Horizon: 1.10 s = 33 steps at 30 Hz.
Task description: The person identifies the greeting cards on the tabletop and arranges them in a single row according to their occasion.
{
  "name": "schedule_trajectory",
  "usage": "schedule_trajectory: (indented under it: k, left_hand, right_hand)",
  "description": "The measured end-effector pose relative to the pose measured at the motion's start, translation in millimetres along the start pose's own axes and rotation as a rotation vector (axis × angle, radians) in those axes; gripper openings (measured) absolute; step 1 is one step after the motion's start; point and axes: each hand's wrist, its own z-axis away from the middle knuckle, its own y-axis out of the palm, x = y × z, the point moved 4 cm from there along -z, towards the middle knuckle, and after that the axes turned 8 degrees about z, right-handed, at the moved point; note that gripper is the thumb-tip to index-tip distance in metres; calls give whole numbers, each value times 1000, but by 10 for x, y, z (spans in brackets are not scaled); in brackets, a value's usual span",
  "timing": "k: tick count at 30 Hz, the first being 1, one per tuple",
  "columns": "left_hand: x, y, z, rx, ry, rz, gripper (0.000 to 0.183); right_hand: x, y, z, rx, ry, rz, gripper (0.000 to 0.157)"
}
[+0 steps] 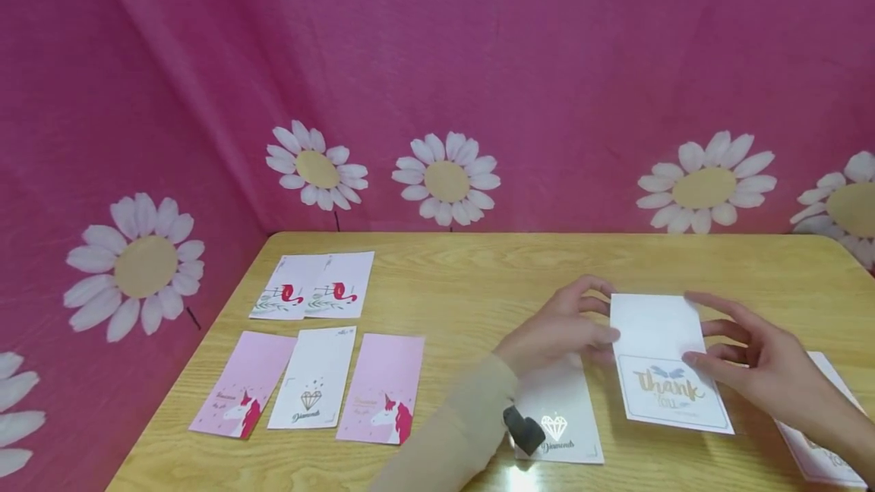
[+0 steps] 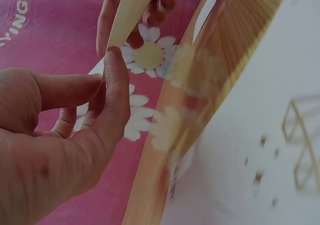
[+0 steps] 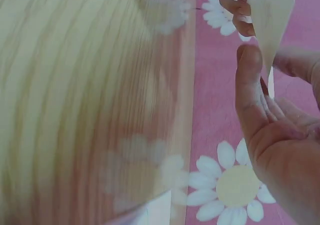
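Observation:
A white "Thank You" card [image 1: 661, 393] with gold lettering and a blue motif is held up off the table, tilted, between both hands. My left hand [image 1: 563, 325] pinches its left edge between thumb and fingers. At the opposite edge, my right hand [image 1: 755, 351] grips the card with thumb in front and fingers behind. In the left wrist view the card [image 2: 129, 20] shows nearly edge-on above the left fingertips. A white "Diamonds" card [image 1: 563, 401] lies below the left wrist, partly covered by the sleeve. Another lettered card [image 1: 816, 443] lies partly hidden under the right forearm.
On the table's left, two flamingo cards [image 1: 338, 283] overlap at the back. In front lie a pink unicorn card [image 1: 256, 363], a white "Diamonds" card [image 1: 321, 363] and a second unicorn card [image 1: 386, 370]. A pink flowered cloth [image 1: 547, 82] hangs behind the wooden table [image 1: 437, 264].

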Motion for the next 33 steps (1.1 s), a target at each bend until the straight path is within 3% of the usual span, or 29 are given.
schedule_trajectory:
  k: [7, 18, 24, 33]
  left_hand:
    - [-70, -161, 149, 19, 47, -20, 45]
    - [-100, -346, 258, -52, 76, -4, 46]
    - [-103, -479, 318, -125, 90, -16, 36]
    - [-102, -638, 412, -211, 80, -92, 29]
  right_hand:
    - [115, 92, 20, 31, 24, -68, 80]
    - [262, 279, -44, -26, 168, -80, 73]
    - [409, 339, -111, -98, 112, -124, 73]
    - [570, 481, -236, -131, 86, -214, 72]
